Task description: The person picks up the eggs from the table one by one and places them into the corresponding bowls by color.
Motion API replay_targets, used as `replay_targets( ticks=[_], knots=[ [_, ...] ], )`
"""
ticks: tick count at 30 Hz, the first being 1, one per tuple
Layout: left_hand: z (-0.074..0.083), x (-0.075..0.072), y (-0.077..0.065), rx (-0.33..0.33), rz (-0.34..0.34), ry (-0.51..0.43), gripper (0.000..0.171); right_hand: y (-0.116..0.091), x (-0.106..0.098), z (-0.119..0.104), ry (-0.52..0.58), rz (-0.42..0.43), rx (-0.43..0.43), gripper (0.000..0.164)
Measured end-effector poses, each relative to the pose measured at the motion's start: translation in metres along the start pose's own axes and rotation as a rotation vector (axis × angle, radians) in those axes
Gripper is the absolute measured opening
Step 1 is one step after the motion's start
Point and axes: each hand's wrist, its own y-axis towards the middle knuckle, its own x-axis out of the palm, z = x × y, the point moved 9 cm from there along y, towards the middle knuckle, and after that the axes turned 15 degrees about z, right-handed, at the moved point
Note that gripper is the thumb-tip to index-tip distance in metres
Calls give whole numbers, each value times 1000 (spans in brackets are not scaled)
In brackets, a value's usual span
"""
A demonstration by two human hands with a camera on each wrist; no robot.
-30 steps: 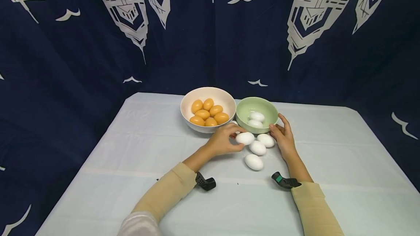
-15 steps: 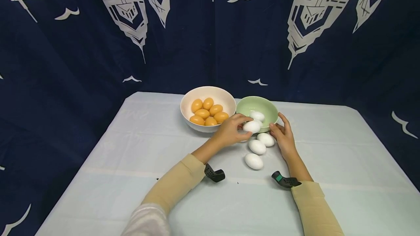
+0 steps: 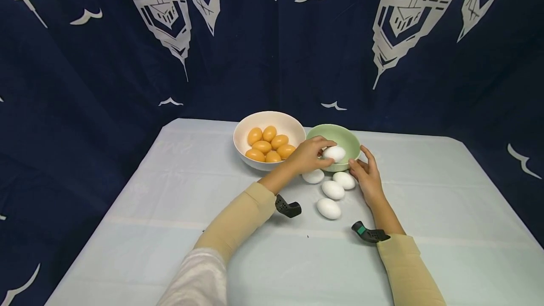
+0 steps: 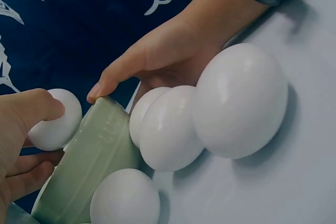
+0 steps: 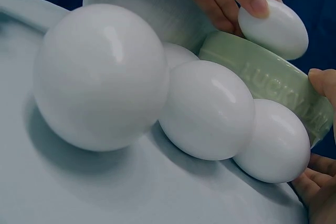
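Note:
My left hand [image 3: 308,157] pinches a white egg [image 3: 335,154] between thumb and fingers, over the near side of the green bowl [image 3: 350,140]. In the right wrist view that egg [image 5: 275,29] is just above the bowl's rim. My right hand [image 3: 369,182] holds the green bowl at its right side, thumb [image 4: 113,80] on the rim and fingers lower down behind it. Whatever lies inside the green bowl is hidden by the left hand and the held egg. Several white eggs [image 3: 329,208] lie on the table right in front of the bowl.
A larger cream bowl [image 3: 293,129] with several orange-yellow eggs [image 3: 261,147] stands left of the green bowl, close beside it. A pale cloth covers the table [image 3: 170,192]. Behind its far edge hangs a dark blue curtain [image 3: 272,60] with white prints.
My left hand has carried the white egg up and to the right, from in front of the green bowl to over it. My right hand stays at the bowl's side.

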Motion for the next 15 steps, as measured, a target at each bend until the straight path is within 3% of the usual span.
replay_targets(
  ticks=[5, 15],
  knots=[
    [-4, 8, 8, 2, -102, 33, 44, 0, 1, -1, 2, -8, 4, 71],
    [-12, 21, 15, -25, -222, 87, 45, -1, -1, 1, -18, 10, 11, 72]
  ],
)
